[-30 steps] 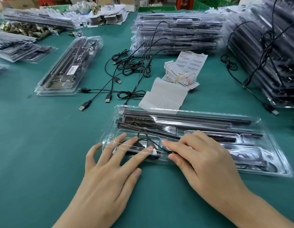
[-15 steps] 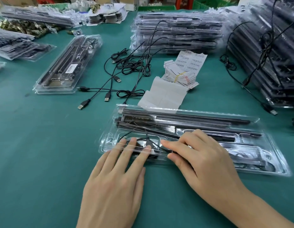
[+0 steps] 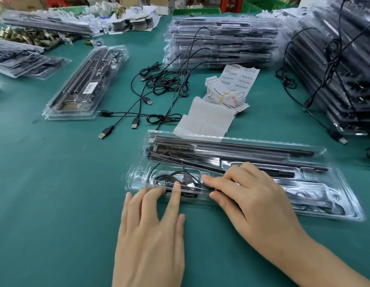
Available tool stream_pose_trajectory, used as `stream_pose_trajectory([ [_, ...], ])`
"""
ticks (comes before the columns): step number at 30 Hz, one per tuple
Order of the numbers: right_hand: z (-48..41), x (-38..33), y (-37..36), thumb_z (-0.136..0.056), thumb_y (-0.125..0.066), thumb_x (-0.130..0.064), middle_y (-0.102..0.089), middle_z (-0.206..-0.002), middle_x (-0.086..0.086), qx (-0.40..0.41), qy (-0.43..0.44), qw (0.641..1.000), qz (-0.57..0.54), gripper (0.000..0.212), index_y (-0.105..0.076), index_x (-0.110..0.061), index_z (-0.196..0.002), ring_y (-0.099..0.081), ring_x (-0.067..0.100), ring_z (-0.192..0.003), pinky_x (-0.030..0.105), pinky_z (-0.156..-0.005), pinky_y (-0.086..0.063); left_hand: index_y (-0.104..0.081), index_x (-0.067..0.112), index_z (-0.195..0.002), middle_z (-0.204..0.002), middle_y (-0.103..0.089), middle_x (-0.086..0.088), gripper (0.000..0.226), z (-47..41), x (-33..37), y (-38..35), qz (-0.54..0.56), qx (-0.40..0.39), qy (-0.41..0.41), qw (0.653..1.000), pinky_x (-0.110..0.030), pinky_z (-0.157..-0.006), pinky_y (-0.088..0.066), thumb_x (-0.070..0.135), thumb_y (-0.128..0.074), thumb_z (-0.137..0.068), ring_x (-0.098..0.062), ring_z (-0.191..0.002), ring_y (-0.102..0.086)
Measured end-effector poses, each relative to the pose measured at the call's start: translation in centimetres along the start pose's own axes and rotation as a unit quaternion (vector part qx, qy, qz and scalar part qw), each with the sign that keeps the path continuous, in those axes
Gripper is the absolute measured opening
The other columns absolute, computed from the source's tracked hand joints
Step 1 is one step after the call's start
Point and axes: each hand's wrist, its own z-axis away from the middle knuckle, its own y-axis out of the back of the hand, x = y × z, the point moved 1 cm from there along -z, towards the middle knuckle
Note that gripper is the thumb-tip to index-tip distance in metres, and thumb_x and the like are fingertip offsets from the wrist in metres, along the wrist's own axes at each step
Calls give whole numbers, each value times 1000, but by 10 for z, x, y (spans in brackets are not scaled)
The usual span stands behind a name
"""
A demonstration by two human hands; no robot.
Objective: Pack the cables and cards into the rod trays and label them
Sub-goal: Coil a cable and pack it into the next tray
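A clear plastic rod tray with black rods lies across the green table in front of me. A coiled black USB cable sits in its near left compartment. My left hand lies flat, fingers apart, with its fingertips on the tray's near left edge. My right hand rests on the tray just right of the cable, fingers pressing down on the plastic. Beyond the tray lie loose USB cables, a banded bundle of cards, a barcode label sheet and a white backing sheet.
A labelled packed tray lies to the left. Stacks of packed trays stand at the back centre, at the right and at the far left. A cable trails off the right stack. Green table shows at the near left.
My left hand has slid back toward me, so only its fingertips stay on the tray edge and the coiled cable shows. The right hand has stayed in place.
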Motion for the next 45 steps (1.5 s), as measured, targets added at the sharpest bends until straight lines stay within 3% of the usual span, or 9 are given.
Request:
stream_pose_trajectory([
  [7,0,-1,1,-98,-53,-33,-59,-87,-10,1,1,1000,3,31,-74,-24,-120,-54,17,-82,34,-66,-49,-76,13,-120,-122,-73,2,39,-3,-5,7,11,26,-122,992,-43,-100,-45,31,-51,-95,-21,-117,-69],
  [14,2,0,0,-100,-53,-32,-58,-88,-11,-1,12,1000,11,31,-73,-23,-121,-52,16,-83,33,-65,-46,-77,12,-113,-111,-75,0,43,-8,7,5,-92,-7,-95,991,-38,-65,-56,39,-49,-94,-20,-102,-74],
  [21,3,-2,1,-100,-56,-30,-60,-89,-11,14,5,1000,-5,27,-74,-22,-118,-54,17,-82,35,-66,-48,-77,14,-101,-92,-68,0,43,-18,10,10,-127,-13,-70,989,-41,-72,-35,41,-45,-93,-24,-90,-71],
  [30,3,-1,0,-98,-59,-34,-60,-94,-12,-12,22,1000,13,24,-71,-27,-117,-53,14,-87,29,-72,-46,-76,30,-78,-76,-70,17,24,-47,-11,42,90,71,-69,991,-26,-66,-43,36,-58,-93,-9,-65,-66],
  [33,5,1,-1,-94,-64,-34,-60,-96,-9,6,34,999,18,26,-71,-25,-118,-54,16,-88,29,-75,-44,-73,33,-101,-96,-69,17,14,-105,-11,37,127,27,-37,991,-32,-71,-50,36,-60,-97,-10,-81,-66],
  [36,5,1,0,-91,-66,-42,-65,-103,-7,17,43,998,31,31,-74,-26,-116,-59,19,-95,34,-80,-46,-67,33,-124,-121,-65,15,26,-175,-2,11,148,-37,-11,988,-39,-87,-53,34,-58,-100,-13,-104,-64],
  [40,4,-1,3,-88,-67,-51,-67,-104,-3,42,35,998,28,31,-77,-29,-107,-61,20,-98,37,-82,-46,-54,34,-143,-146,-54,8,45,-254,28,-31,114,-157,-140,971,-43,-111,-40,24,-61,-100,-18,-135,-48],
  [42,3,-1,4,-85,-70,-51,-67,-100,-2,69,32,997,18,27,-78,-29,-98,-61,19,-96,38,-82,-46,-53,37,-142,-145,-55,11,49,-273,31,-47,58,-214,-176,959,-42,-112,-35,25,-67,-97,-17,-136,-47],
  [45,1,1,9,-83,-72,-48,-66,-95,-4,99,15,995,-7,22,-78,-29,-92,-60,16,-93,37,-84,-44,-62,41,-128,-118,-67,18,41,-277,24,-59,47,-222,-186,956,-36,-104,-29,27,-74,-92,-10,-117,-59],
])
